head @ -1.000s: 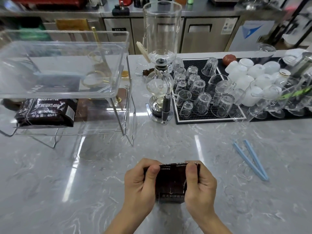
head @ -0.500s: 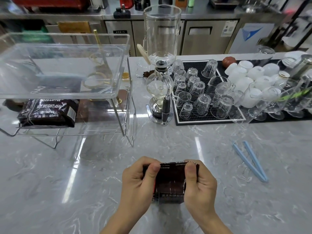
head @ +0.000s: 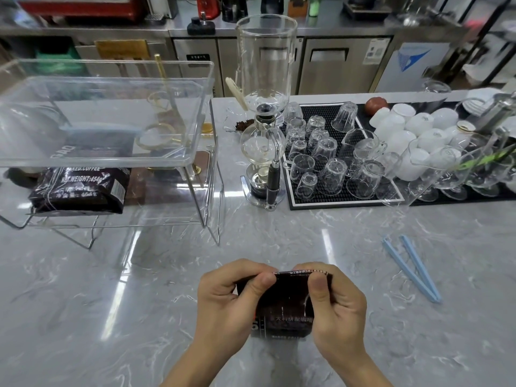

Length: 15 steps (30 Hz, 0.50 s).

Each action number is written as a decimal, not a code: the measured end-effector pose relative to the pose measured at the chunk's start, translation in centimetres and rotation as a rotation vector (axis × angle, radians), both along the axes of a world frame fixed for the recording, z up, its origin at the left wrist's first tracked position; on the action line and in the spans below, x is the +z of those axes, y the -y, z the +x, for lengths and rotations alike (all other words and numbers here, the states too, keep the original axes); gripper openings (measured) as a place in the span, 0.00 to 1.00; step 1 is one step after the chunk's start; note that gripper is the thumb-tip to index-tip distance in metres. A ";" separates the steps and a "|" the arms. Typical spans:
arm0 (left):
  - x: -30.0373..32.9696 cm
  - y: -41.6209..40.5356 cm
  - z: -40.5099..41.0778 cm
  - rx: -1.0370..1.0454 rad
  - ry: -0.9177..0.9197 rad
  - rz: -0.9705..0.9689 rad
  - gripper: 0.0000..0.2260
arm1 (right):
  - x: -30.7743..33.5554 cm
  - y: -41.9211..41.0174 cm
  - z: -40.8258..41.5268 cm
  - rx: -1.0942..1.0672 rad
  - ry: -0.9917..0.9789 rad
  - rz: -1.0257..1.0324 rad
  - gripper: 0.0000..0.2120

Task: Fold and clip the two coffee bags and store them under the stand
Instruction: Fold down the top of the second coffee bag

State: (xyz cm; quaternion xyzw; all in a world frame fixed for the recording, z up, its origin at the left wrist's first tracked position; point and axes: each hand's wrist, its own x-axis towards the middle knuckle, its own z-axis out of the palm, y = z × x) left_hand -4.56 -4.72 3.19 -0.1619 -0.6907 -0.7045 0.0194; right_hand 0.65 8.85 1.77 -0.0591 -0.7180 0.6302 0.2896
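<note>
A dark coffee bag (head: 283,305) stands on the marble counter at the near middle. My left hand (head: 226,300) pinches its folded top edge from the left and my right hand (head: 335,305) pinches it from the right, thumbs on the near face. A second dark coffee bag (head: 81,185) lies under the clear stand (head: 111,152) at the left, with a light blue clip along its top showing through the tray. Another light blue clip (head: 411,266), open in a V, lies on the counter to the right of my hands.
A glass siphon coffee maker (head: 264,129) stands behind my hands, right of the stand. A black mat (head: 296,202) carries several upturned glasses. White cups and glass pitchers crowd the back right. Steel cabinets run along the back.
My hands and the bag have stayed in nearly the same place. The bag's top edge sits a little lower and tighter under my fingers.
</note>
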 end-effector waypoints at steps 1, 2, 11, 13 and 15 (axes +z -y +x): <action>0.0 0.0 0.0 -0.008 -0.024 -0.022 0.03 | 0.0 -0.2 0.0 0.001 0.007 0.001 0.16; 0.0 0.0 0.0 -0.021 -0.050 -0.047 0.02 | -0.1 -0.5 0.1 -0.002 0.018 -0.002 0.17; 0.6 -0.5 0.4 -0.060 -0.048 -0.059 0.04 | 0.8 -2.5 1.3 0.035 0.088 0.004 0.12; 1.0 -0.6 0.5 -0.107 -0.075 -0.096 0.04 | 1.5 -2.9 1.3 0.088 0.072 0.044 0.09; 1.2 -0.8 0.6 -0.139 -0.087 -0.114 0.04 | 1.8 -3.2 1.3 0.131 0.067 0.103 0.04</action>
